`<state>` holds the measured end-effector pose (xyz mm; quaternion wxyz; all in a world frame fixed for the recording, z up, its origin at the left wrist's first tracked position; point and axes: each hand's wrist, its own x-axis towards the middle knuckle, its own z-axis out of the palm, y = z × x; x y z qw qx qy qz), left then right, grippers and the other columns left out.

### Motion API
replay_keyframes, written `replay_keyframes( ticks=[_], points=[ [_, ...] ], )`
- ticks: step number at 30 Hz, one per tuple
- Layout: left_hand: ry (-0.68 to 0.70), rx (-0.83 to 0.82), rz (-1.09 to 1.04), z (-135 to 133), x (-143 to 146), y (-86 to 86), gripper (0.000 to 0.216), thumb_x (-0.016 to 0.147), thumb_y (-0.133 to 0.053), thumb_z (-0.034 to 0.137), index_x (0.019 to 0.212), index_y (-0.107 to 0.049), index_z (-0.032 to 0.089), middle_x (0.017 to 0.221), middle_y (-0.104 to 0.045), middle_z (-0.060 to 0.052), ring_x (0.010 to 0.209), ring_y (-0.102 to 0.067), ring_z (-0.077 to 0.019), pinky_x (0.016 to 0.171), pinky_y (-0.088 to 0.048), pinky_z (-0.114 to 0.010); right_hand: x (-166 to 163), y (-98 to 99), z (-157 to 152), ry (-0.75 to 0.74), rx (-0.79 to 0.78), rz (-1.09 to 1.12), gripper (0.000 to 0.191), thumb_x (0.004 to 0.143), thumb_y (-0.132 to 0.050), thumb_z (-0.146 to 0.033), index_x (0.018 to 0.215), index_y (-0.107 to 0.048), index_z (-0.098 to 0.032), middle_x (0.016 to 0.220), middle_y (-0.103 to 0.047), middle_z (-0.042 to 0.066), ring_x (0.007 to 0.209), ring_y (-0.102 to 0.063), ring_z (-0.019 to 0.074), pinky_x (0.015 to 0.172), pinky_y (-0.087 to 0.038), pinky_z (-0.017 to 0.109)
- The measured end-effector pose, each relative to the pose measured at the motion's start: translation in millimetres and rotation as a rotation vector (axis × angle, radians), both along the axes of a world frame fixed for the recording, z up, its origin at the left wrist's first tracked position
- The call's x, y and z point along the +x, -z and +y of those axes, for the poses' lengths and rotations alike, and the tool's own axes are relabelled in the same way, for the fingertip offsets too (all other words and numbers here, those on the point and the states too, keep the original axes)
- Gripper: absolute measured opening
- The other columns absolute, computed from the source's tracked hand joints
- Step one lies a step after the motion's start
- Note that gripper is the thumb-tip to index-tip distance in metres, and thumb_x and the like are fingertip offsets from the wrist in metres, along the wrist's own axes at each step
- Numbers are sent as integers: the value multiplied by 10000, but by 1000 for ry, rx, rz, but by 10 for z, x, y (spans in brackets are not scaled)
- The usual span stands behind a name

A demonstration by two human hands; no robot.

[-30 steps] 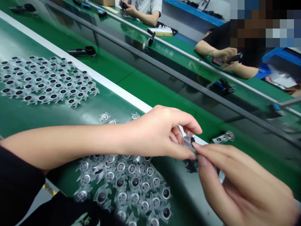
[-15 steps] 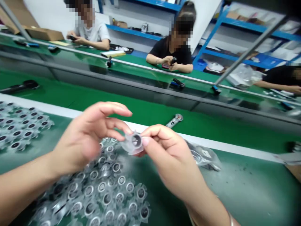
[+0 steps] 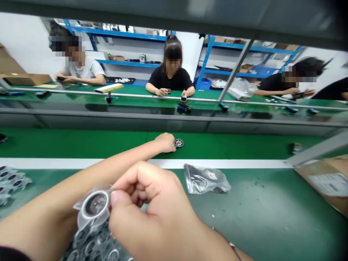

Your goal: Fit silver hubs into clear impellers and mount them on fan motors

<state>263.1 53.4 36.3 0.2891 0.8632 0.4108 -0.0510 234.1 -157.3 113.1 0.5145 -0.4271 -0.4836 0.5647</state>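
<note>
Green belt [image 3: 81,145] beneath: right hand [image 3: 154,214] pinches a clear plastic fan [image 3: 94,206], left hand [image 3: 165,142] beside a round metal part [image 3: 178,143], grip unclear.

And here we are in what looks like a factory assembly workshop: long green belt counters [image 3: 81,143], blue steel shelving [image 3: 127,65], seated workers [image 3: 170,80] lining up.

"What runs along the back?"
"Blue steel shelving [image 3: 122,35] holding cardboard boxes [image 3: 115,57], against a white wall [image 3: 16,36]."
"And nearer?"
"A long green-belted assembly bench [image 3: 81,141], with a cardboard carton [image 3: 323,177] at its corner."
</note>
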Motion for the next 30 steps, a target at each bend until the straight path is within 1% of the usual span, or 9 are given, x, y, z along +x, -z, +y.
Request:
replay_keyframes(
  ticks=[3, 6, 8, 11, 14, 17, 21, 25, 30],
  points=[
    [-8, -30, -119, -72, -193, -103, 349, 979, -624, 388, 1236, -618, 152, 1199, -660, -89, 1027, -667, -215, 878, -593, -408, 41, 30, -11, 99, 63, -51, 46, 867, -592, -221, 846, -565, -252, 710, -612, -38, 620, -593, 120, 522, -440, 213],
    [-52, -66, -303, -245, -707, -273, 296, 971, -576, 388, 1120, -623, 136, 932, -704, -34, 847, -673, -190, 729, -567, -291, 86, 41, 8, 247, 97, -182, 58, 940, -548, -288, 890, -546, -258, 762, -641, -4, 684, -621, 142, 595, -485, 244],
    [-102, -74, -421, -413, -1129, -389, 325, 974, -517, 406, 1166, -589, 155, 1003, -703, -42, 906, -668, -198, 760, -558, -280, 115, 39, 42, 283, 114, -239, 94, 953, -542, -314, 883, -530, -253, 766, -639, 5, 692, -617, 146, 620, -487, 257],
    [-209, -154, -577, -707, -1710, -499, 471, 958, -539, 460, 1349, -467, 207, 1008, -656, -29, 797, -650, -161, 683, -551, -266, 142, 73, 122, 221, 68, -250, 119, 963, -523, -345, 897, -493, -250, 679, -584, -29, 597, -551, 130, 537, -409, 242],
    [-282, -321, -684, -978, -2093, -517, 576, 978, -562, 421, 1479, -303, 301, 939, -561, 17, 628, -577, -93, 594, -516, -233, 111, 165, 211, 105, -33, -209, 124, 944, -537, -343, 947, -449, -255, 603, -503, -83, 516, -440, 104, 495, -318, 225],
    [-229, -333, -674, -1144, -2252, -496, 562, 1004, -525, 360, 1505, -269, 358, 978, -544, 6, 639, -587, -89, 630, -541, -239, 25, 263, 254, 24, -146, -175, 154, 916, -551, -338, 960, -428, -257, 585, -484, -98, 498, -403, 93, 503, -286, 223],
    [-51, -102, -530, -1180, -2282, -488, 552, 969, -544, 271, 1495, -384, 330, 1148, -645, -57, 813, -670, -156, 674, -557, -251, -44, 354, 262, 41, -281, -155, 198, 877, -579, -363, 954, -426, -263, 590, -497, -95, 487, -400, 89, 503, -273, 222],
    [32, 37, -525, -1153, -2282, -476, 548, 969, -552, 254, 1497, -404, 268, 1299, -671, -83, 1107, -676, -215, 915, -567, -302, 11, 413, 292, -48, -287, -191, 203, 890, -561, -371, 960, -396, -277, 569, -483, -102, 494, -417, 103, 488, -337, 209],
    [130, 163, -598, -1157, -2294, -413, 567, 973, -503, 141, 1519, -371, 218, 1399, -636, -96, 1185, -664, -177, 1024, -529, -267, 32, 410, 329, -79, -301, -253, 156, 923, -507, -334, 994, -379, -279, 580, -530, -99, 524, -506, 117, 504, -411, 208]
  ],
)
